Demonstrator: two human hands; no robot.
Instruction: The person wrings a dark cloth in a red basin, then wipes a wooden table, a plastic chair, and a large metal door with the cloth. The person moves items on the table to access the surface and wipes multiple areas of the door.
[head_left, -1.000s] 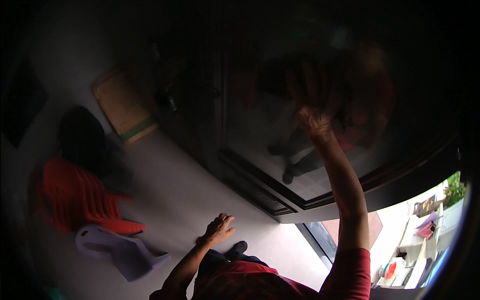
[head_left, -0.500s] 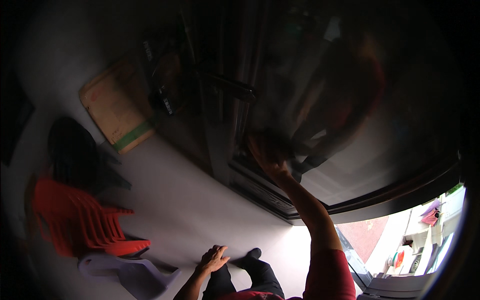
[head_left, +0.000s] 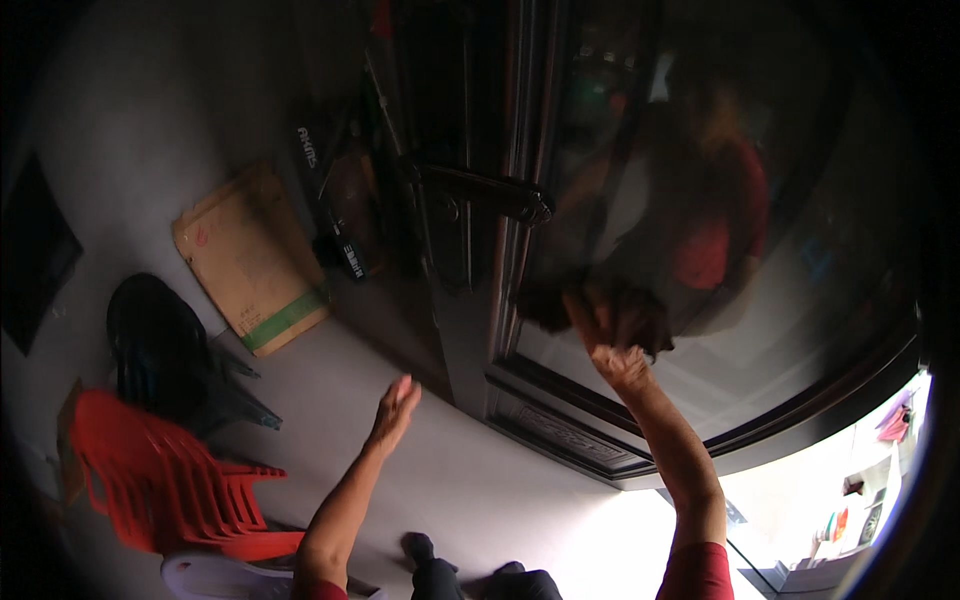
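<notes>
The right hand (head_left: 615,335) is raised against the glass pane (head_left: 800,300) of a dark door, its grip closed on a dark cloth (head_left: 560,305) that is bunched under the fingers and pressed flat to the glass near the pane's lower left corner, just beside the door's inner frame. How tightly the fingers clamp the cloth cannot be told, as the wad hides most of them. The left hand (head_left: 395,410) hangs free lower down, fingers loosely spread and holding nothing, near the bottom of the door frame (head_left: 470,340) but not touching it.

The lever handle (head_left: 480,190) juts out above and to the left of the cloth. A wide sweep in that direction would likely knock the knuckles against it. Since the cloth is only wadded, a hard push could let it slip from the grip and drop to the floor (head_left: 330,370).

Against the wall lean a flat cardboard sheet (head_left: 250,260) and a dark chair (head_left: 160,345), with stacked red chairs (head_left: 160,480) nearer the person. A step back to the left could catch their legs.
</notes>
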